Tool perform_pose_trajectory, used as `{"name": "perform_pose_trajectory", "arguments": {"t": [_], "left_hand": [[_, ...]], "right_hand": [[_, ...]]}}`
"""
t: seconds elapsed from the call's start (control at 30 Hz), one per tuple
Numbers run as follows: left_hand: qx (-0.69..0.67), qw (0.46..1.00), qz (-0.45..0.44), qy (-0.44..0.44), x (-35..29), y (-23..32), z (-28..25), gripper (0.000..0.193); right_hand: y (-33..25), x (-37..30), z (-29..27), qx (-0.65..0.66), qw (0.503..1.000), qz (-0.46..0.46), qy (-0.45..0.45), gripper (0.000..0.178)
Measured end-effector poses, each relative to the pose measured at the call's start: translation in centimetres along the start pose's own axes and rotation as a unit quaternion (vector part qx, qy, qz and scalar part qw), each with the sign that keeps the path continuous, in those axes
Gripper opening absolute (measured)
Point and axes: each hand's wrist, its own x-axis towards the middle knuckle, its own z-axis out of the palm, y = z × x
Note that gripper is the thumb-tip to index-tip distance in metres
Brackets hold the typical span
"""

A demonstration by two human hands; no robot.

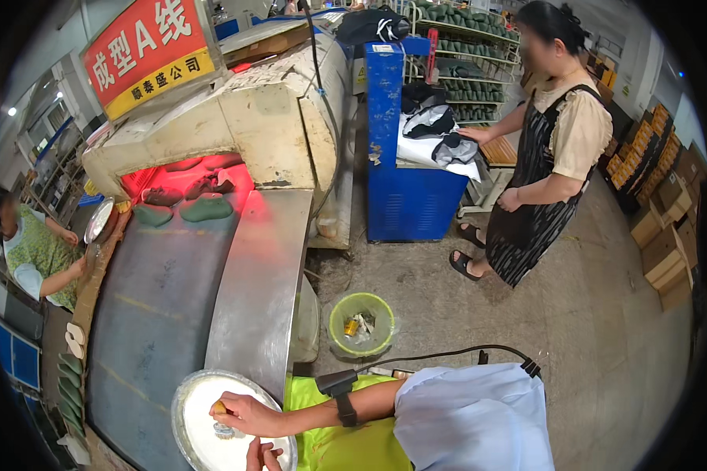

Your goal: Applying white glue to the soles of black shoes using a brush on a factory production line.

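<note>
My right hand (242, 414) reaches leftward over a round metal basin (182, 394) with a white inside. Its fingers pinch a small yellow piece (220, 407). A black strap with a cable wraps that forearm. A small grey thing (224, 430) lies in the basin under the hand. My left hand (264, 455) shows at the bottom edge beside the basin with fingers curled; most of it is cut off, and I cannot tell if it holds anything. A neon green cloth (338, 447) covers my lap.
A grey conveyor belt (153, 314) carries green shoe forms (206, 209) out of a red-glowing oven tunnel (188, 174). A person (35, 255) works at the belt's left; another person (546, 157) stands by a blue cabinet (404, 200). A green bin (361, 323) is on the floor and cardboard boxes (664, 235) are at right.
</note>
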Motion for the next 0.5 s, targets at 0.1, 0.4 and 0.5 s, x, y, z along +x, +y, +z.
{"name": "perform_pose_trajectory", "arguments": {"t": [0.1,0.4,0.5], "left_hand": [[-0.016,1.0,0.017,-0.018,-0.7,-0.2,0.5,0.033],[0.032,0.998,0.028,-0.036,-4.2,2.0,3.0,0.046],[0.028,0.998,0.048,-0.026,-5.6,1.6,3.6,0.045]], "right_hand": [[0.5,-0.8,-0.3,-0.004,1.0,-0.008,0.022,0.016],[-0.9,-2.4,-2.1,-0.008,0.997,-0.066,0.045,0.016],[-2.0,-3.7,-2.6,0.008,0.996,-0.083,0.044,0.02]]}}
